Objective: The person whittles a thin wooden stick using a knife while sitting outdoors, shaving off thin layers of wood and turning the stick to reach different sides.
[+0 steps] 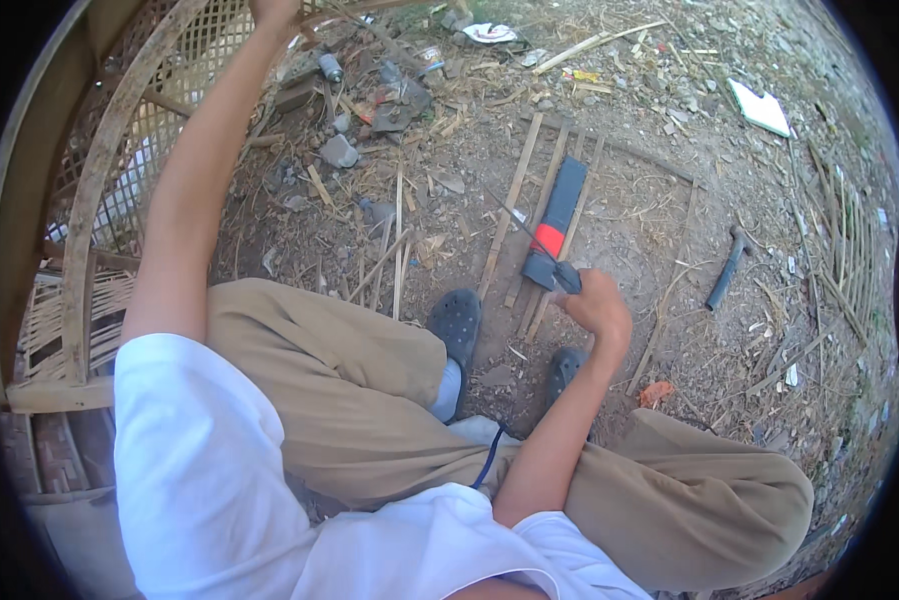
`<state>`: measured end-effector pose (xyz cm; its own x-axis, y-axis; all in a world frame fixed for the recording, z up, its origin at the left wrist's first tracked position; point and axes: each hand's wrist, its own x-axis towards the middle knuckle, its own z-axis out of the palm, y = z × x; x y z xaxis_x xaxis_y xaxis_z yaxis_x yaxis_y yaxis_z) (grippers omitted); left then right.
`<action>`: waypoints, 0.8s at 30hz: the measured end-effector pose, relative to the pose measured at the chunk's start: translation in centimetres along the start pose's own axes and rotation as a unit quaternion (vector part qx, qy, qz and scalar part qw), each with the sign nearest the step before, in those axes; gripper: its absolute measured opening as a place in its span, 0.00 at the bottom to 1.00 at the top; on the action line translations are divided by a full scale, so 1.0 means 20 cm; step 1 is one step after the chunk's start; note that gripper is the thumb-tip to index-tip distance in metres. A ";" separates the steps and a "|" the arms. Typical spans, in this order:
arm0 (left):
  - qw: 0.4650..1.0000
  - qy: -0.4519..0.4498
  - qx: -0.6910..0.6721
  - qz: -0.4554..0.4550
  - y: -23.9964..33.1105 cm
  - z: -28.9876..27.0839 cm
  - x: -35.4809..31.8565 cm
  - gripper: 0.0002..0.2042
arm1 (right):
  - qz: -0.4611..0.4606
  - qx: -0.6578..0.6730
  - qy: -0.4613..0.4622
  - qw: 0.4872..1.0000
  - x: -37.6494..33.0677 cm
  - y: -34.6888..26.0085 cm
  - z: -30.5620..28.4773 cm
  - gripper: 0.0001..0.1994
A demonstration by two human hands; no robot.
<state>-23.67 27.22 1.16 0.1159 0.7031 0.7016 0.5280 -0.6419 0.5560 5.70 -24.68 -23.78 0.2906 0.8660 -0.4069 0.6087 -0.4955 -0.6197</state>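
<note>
My right hand point(601, 305) is closed round the dark handle of a thin pointed tool point(522, 222), either a knife or a screwdriver; I cannot tell which. Its slim shaft points up and to the left, across a long dark block point(566, 195) with a red band around it. That block lies on several thin wooden slats point(510, 210) on the ground. At the top edge, my left hand point(274, 10) is beside a curved wooden frame with woven lattice point(119, 140). The picture's edge cuts it off and its fingers are hidden.
To the right, a hammer point(731, 266) lies on the dirt. A white board piece point(759, 108) is farther off. Stones point(339, 151), wood scraps and litter cover the ground at upper left. My clog-shod feet point(455, 335) are close to the slats.
</note>
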 end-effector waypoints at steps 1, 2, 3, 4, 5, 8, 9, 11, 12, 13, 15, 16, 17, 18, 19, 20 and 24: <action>1.000 0.011 -0.005 0.009 0.03 -0.03 -0.02 0.04 | -0.006 -0.002 0.002 1.000 -0.02 0.01 -0.03 0.17; 0.999 -0.002 -0.038 0.015 0.11 0.02 -0.05 0.04 | -0.004 -0.003 0.010 1.000 -0.06 0.04 -0.07 0.17; 0.997 -0.015 -0.070 0.021 0.19 0.06 -0.06 0.05 | -0.003 -0.005 0.027 1.000 -0.08 0.06 -0.12 0.17; 0.997 -0.005 -0.070 0.034 0.22 0.00 -0.04 0.05 | -0.003 0.007 0.042 0.999 -0.11 0.05 -0.14 0.17; 0.996 -0.016 -0.065 0.050 0.20 -0.05 -0.03 0.05 | -0.002 0.019 0.053 0.998 -0.12 0.02 -0.14 0.17; 0.993 -0.055 -0.054 0.093 0.17 -0.13 -0.01 0.10 | -0.019 0.018 0.074 0.997 -0.17 -0.05 -0.12 0.19; 0.990 -0.071 -0.052 0.106 0.18 -0.14 0.02 0.11 | -0.022 0.020 0.081 0.996 -0.19 -0.08 -0.13 0.19; 0.985 -0.103 -0.108 0.083 0.25 -0.07 0.02 0.11 | 0.069 0.163 0.017 0.984 -0.26 -0.13 -0.16 0.18; 0.976 -0.121 -0.175 0.054 0.28 -0.04 0.02 0.11 | 0.070 0.167 0.023 0.983 -0.26 -0.14 -0.16 0.18; 0.959 -0.141 -0.244 0.023 0.34 0.01 0.01 0.11 | 0.058 0.172 0.029 0.983 -0.26 -0.13 -0.15 0.16; 0.949 -0.155 -0.273 0.028 0.55 0.20 -0.10 0.10 | 0.068 0.173 0.051 0.981 -0.27 -0.04 -0.17 0.13; 0.949 -0.164 -0.260 0.072 0.60 0.24 -0.11 0.09 | 0.058 0.141 0.084 0.985 -0.26 -0.02 -0.17 0.14; 0.946 -0.171 -0.248 0.117 0.66 0.28 -0.11 0.09 | 0.049 0.109 0.117 0.986 -0.26 0.01 -0.16 0.14; 0.945 -0.170 -0.242 0.143 0.71 0.32 -0.11 0.09 | 0.054 0.110 0.123 0.985 -0.25 0.04 -0.17 0.14; 0.945 -0.164 -0.238 0.151 0.73 0.34 -0.11 0.09 | 0.047 0.104 0.144 0.983 -0.25 0.06 -0.18 0.14; 0.948 -0.152 -0.239 0.145 0.75 0.36 -0.11 0.08 | 0.039 0.097 0.166 0.981 -0.25 0.09 -0.19 0.14; 0.946 -0.129 -0.270 0.124 0.84 0.47 -0.18 0.08 | 0.041 0.131 0.188 0.972 -0.32 0.17 -0.24 0.15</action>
<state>-7.27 16.85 3.77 0.4174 0.5178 0.7468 -0.0411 -0.8102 0.5847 9.37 -31.63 -20.03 0.6098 0.7617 -0.2190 0.3765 -0.5216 -0.7656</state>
